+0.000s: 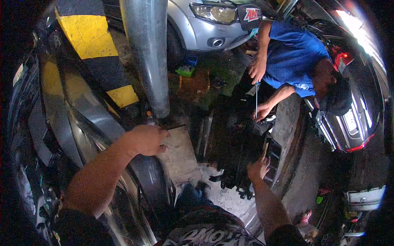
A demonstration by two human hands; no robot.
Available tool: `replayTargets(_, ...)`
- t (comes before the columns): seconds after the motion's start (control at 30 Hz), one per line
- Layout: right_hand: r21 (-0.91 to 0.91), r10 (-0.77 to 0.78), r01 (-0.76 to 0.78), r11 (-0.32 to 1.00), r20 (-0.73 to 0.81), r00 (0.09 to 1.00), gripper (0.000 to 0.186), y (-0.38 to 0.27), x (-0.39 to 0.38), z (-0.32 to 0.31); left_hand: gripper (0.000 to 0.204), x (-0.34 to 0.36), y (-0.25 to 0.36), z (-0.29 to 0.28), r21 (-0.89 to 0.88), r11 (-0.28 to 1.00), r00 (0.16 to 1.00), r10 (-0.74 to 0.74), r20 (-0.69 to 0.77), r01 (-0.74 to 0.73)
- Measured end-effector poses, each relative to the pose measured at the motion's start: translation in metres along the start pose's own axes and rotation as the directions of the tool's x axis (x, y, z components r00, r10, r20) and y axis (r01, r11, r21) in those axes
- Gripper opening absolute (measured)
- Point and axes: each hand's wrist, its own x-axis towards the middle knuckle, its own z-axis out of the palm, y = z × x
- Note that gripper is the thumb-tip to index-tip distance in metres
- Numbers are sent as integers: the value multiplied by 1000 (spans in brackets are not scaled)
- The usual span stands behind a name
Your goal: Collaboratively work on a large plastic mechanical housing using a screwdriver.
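Far left: dark glossy car bodywork (92,108), running down past the left forearm. Beside it, a yellow-and-black painted block (88,37), then a grey round pillar (150,53). Orange cap (149,113) near the pillar foot, just beyond the left hand (144,140). Left fingers loosely curled, gap between thumb and forefinger, nothing visible in them. They hang by the near-left edge of a flat tan board (179,153); contact with it, can't tell. Left fingers are well apart from the dark mechanical assembly. Further back: green tray (185,71) on the floor, silver car (186,30) behind.

Middle: the dark mechanical assembly (232,141) sits low in front of the person, right of the board, between the two hands. Detail on it is lost in shadow.

Right hand (258,169) is at the assembly's near right edge, fingers pointing away from the body and partly bent. Looks like contact; can't tell if they grip anything or how wide they stand.

Past that, a co-worker in a blue shirt (293,53) leans over the assembly's far end, both hands on a long thin-shafted tool (257,100). Far right: dark vehicle (349,123), red lamp showing.
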Motion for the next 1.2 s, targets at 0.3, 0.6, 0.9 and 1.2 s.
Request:
replayTargets(0.3, 7, -15, 15, 1000, -26, 1000, 98, -4, -4, -4, 51, 3, -6, 9, -12, 1000, 999, 1, -48, -1)
replayTargets(0.6, 59, 2, 0, 998, -37, 999, 96, -4, -2, -4, 48, 4, -9, 13, -14, 999, 994, 49, -102, -51)
replayTargets(0.9, 25, -21, 21, 999, -9, 1000, 94, -1, -2, -4, 54, 10, -10, 11, 2, 999, 999, 47, -4, -47)
replayTargets(1.2, 14, -16, 17, 1000, -53, 998, 100, 4, 2, 9, 53, 5, -9, 13, 13, 1000, 999, 21, -41, -20)
